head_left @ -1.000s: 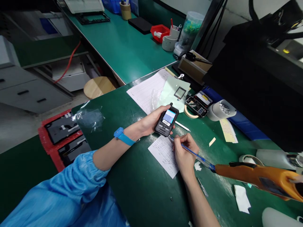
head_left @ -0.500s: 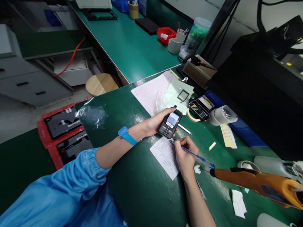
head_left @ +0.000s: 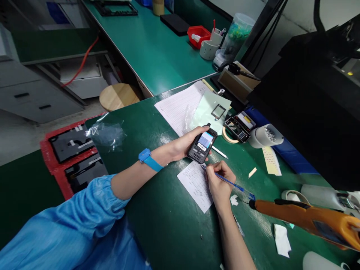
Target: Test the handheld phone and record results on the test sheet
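Note:
My left hand (head_left: 184,144) grips a small black handheld device (head_left: 202,145) with a lit screen, tilted up above the green mat. A blue strap (head_left: 148,160) circles that wrist. My right hand (head_left: 219,182) is closed around a blue pen (head_left: 229,183), its tip resting on a small handwritten paper slip (head_left: 196,184) that lies flat just below the device.
Behind the device lie a lined sheet (head_left: 182,106), a pale green sheet (head_left: 210,111), an opened device (head_left: 239,127), a tape ring (head_left: 228,137) and a white lamp head (head_left: 264,136). An orange tool (head_left: 306,218) juts in at right. Black trays on red (head_left: 73,153) sit left.
The view has shifted slightly. Both hands keep their hold; the pen tip stays on the slip with only small movement.

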